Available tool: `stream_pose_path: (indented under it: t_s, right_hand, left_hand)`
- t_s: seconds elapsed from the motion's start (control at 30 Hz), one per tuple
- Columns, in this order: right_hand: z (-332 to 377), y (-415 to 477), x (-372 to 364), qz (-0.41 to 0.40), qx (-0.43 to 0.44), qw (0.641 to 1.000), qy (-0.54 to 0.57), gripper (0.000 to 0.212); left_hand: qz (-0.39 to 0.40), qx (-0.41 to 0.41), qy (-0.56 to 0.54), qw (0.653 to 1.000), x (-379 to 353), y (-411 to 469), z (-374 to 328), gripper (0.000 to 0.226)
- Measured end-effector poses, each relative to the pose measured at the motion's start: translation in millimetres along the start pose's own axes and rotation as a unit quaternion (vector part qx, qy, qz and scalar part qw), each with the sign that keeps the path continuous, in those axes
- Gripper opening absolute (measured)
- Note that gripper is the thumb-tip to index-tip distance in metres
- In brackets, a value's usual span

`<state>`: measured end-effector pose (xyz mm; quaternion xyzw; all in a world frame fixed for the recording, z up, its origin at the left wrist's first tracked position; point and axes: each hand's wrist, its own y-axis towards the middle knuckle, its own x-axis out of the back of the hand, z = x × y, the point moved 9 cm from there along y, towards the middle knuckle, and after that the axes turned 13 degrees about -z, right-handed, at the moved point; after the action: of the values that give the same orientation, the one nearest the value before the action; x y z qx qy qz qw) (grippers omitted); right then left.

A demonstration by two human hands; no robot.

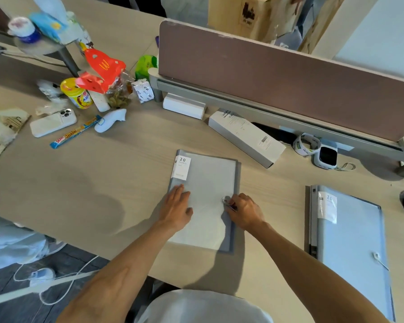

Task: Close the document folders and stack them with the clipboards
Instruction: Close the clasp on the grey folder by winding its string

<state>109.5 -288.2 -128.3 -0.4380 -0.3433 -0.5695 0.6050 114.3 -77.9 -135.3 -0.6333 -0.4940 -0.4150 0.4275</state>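
A grey-blue document folder (pixel 210 176) lies closed on the desk in front of me, with a white "20 pockets" label at its top left corner. My left hand (pixel 179 209) rests flat on its lower left part, fingers apart. My right hand (pixel 243 212) pinches the round button and elastic cord (pixel 226 200) at the folder's right edge. A second closed folder (pixel 352 248) of the same kind lies to the right on top of a stack whose dark edges (pixel 309 220) show at its left side.
A long white box (pixel 245 136) and a smaller white box (pixel 183 106) lie behind the folder, under the brown desk divider (pixel 278 75). A phone (pixel 53 123), snack stick, cup and red paper box crowd the left. A small white device (pixel 327 157) sits at the right.
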Motion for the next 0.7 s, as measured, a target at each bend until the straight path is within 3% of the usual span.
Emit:
stream_pose_path:
  t_s: [0.1,0.2,0.27,0.37,0.4,0.5,0.6,0.7]
  right_hand:
    - [-11,-3,-3,0.015,-0.084,0.994,0.075,0.023]
    - [-18,-9,-6,0.001,-0.201,0.961,0.188,0.034]
    - [-22,-17,-11,-0.020,-0.268,0.924,0.271,0.036]
    - [-34,-35,-9,-0.067,-0.344,0.879,0.324,0.033]
    - [-37,-42,-6,-0.083,-0.366,0.863,0.339,0.030]
    - [-47,-56,1,-0.105,-0.415,0.817,0.386,0.018]
    - [-57,-64,2,-0.089,-0.405,0.818,0.398,0.012]
    - [-70,-76,17,-0.123,-0.413,0.801,0.416,0.022]
  left_hand:
    - [0.007,0.116,-0.035,0.993,13,-8,26,0.065]
    - [0.016,0.197,-0.148,0.969,13,-11,40,0.069]
    - [0.000,0.253,-0.255,0.933,12,-9,48,0.067]
    - [-0.012,0.336,-0.432,0.837,14,-13,48,0.052]
    - [0.001,0.346,-0.480,0.807,12,-14,46,0.048]
    - [0.044,0.342,-0.548,0.762,7,-13,36,0.041]
    - [0.091,0.320,-0.612,0.717,11,-5,13,0.031]
    - [0.154,0.262,-0.646,0.700,20,5,-24,0.027]
